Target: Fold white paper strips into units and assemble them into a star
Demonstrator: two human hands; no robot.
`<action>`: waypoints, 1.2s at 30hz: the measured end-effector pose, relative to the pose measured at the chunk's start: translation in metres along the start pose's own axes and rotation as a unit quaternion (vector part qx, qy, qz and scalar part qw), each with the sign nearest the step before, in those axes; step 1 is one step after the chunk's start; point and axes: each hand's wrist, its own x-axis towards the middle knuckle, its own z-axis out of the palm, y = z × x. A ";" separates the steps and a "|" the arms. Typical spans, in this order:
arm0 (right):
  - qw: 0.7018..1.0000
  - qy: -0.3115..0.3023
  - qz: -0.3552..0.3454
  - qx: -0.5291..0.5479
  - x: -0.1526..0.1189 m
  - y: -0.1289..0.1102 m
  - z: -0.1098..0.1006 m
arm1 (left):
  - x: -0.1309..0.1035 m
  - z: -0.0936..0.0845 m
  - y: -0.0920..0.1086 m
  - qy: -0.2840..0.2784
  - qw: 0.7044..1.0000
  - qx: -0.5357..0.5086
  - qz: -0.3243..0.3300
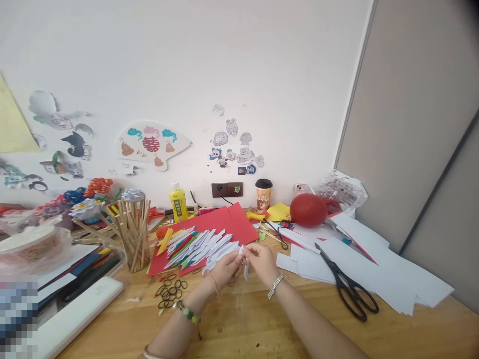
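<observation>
Strip (246,269) of white paper, folded: one item, held up between both hands, over the tabletop (232,319) and just in front of the heaped pieces; one end hangs downward below the fingers. Its exact folds are too small to read.

Left hand (226,267): thumb and fingers pinching the strip; remaining fingers curled underneath. Right hand (262,259): thumb and forefinger pinching the same strip close beside the left thumb. Neither grip is released.

Step in hand, as judged: creasing or shaping a single piece by fingertip. Next move, as judged, calls for a firm pinch on one side while the other side aligns the edges and presses the crease flat, with little force, the paper being thin.

Folded pieces (209,247): many, mostly white, a few yellow, red, green and blue; overlapping in a slanting row on red sheets (239,224), beyond the left hand.

Scissors (339,279), black-handled: one pair, lying untouched on white sheets (392,276) and bare wood, well to the right.

Black rings (172,291): a loose cluster, left of the left hand.

Wooden sticks (134,234): a bundle, upright and leaning, farther left.
</observation>
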 end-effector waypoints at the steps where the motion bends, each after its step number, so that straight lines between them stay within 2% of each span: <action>1: 1.000 0.016 0.006 -0.001 -0.001 0.001 0.002 | 0.000 0.001 -0.001 -0.013 1.000 0.004 -0.001; 5: 0.999 0.033 0.017 0.005 -0.003 0.000 0.005 | -0.001 0.004 -0.002 -0.026 0.999 0.022 0.016; 8: 0.999 0.034 -0.013 0.003 -0.003 -0.001 0.004 | 0.001 0.004 -0.002 -0.006 0.998 0.061 0.021; 10: 1.000 0.014 -0.022 -0.009 -0.003 -0.002 0.003 | 0.003 -0.003 -0.002 0.024 0.994 0.107 0.020; 12: 0.999 -0.006 -0.019 -0.025 -0.004 -0.003 0.003 | 0.005 -0.018 0.000 0.077 0.983 0.166 0.016; 14: 0.999 -0.006 -0.013 -0.035 -0.004 -0.003 0.003 | 0.004 -0.041 0.002 0.150 0.961 0.231 0.002; 17: 0.999 0.006 0.005 -0.045 -0.003 -0.001 0.001 | -0.003 -0.083 0.003 0.263 0.904 0.335 -0.048; 19: 0.998 0.016 0.014 -0.058 -0.001 0.000 0.001 | -0.009 -0.105 0.001 0.298 0.861 0.403 -0.090; 22: 0.996 0.022 0.025 -0.084 0.000 0.002 0.001 | -0.012 -0.117 -0.007 0.298 0.816 0.477 -0.130; 25: 0.993 0.017 0.028 -0.111 0.000 0.003 0.002 | -0.009 -0.115 -0.015 0.280 0.794 0.520 -0.145; 30: 0.992 0.007 0.013 -0.123 -0.002 0.006 0.004 | -0.005 -0.114 -0.018 0.274 0.777 0.545 -0.156; 36: 0.993 -0.003 0.017 -0.117 -0.003 0.006 0.007 | -0.004 -0.118 -0.016 0.290 0.777 0.539 -0.148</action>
